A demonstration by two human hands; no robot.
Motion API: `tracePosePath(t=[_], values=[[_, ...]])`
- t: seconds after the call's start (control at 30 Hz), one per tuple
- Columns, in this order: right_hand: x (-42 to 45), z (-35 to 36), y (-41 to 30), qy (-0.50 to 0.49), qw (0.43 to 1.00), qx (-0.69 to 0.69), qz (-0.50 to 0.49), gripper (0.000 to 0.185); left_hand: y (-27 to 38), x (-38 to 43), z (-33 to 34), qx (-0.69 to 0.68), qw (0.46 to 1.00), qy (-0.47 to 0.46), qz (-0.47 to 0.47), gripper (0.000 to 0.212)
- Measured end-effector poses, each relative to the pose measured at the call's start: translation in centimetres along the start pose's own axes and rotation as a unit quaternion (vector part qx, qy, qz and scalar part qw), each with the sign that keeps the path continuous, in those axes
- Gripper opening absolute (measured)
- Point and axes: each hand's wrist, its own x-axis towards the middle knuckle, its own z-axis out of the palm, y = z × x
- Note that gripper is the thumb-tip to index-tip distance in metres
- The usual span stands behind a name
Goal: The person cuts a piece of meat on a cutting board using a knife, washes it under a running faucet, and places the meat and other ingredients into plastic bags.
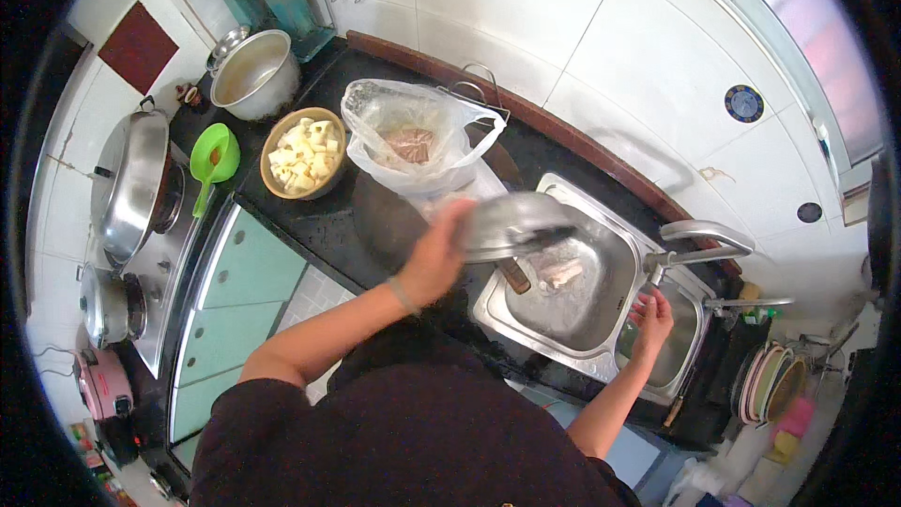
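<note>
My left hand (pixel 438 248) grips the rim of a round, shiny metal vessel (pixel 517 222), blurred, above the left edge of the steel sink (pixel 598 364). Whether it is a bowl or a lid is hard to tell. Beneath it a wooden handle (pixel 516 277) juts over the sink's rim. A pale piece of raw meat (pixel 561 272) lies in the larger basin. Over the smaller basin, just below the faucet (pixel 662 264), is my right hand (pixel 653 324), fingers apart and nothing visible in them. Behind the vessel, an opened white plastic bag (pixel 415 148) holds something brownish on a round dark board (pixel 383 225).
To the left stand a bowl of pale cut chunks (pixel 303 158), a green ladle (pixel 215 158) and a metal pot (pixel 255 77). A large wok (pixel 137 190) sits on the stove. Plates (pixel 767 380) stand in a rack at the right.
</note>
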Motion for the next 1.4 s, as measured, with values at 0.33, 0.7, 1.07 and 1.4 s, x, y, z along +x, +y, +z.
tracePosePath(t=[0.33, 0.7, 1.07, 1.4], values=[[-9.5, 20.6, -6.1, -0.269, 0.948, -0.135, -0.107, 0.062, -8.5, -8.5, -18.7, -0.048, 0.925, 0.282, -0.250, 0.053], [-10.1, 29.6, -8.9, -0.205, 0.932, -0.232, -0.190, 0.037, -8.9, -8.8, -19.1, -0.202, 0.863, 0.088, -0.456, 0.048], [0.4, 25.4, -10.5, -0.029, 0.950, -0.210, -0.231, 0.048, -15.3, -4.7, -12.0, -0.073, 0.917, -0.100, -0.378, 0.049], [-10.5, 34.9, -20.8, -0.213, 0.833, -0.062, -0.507, 0.025, -7.2, 8.1, -17.0, -0.001, 0.952, 0.187, -0.242, 0.035]])
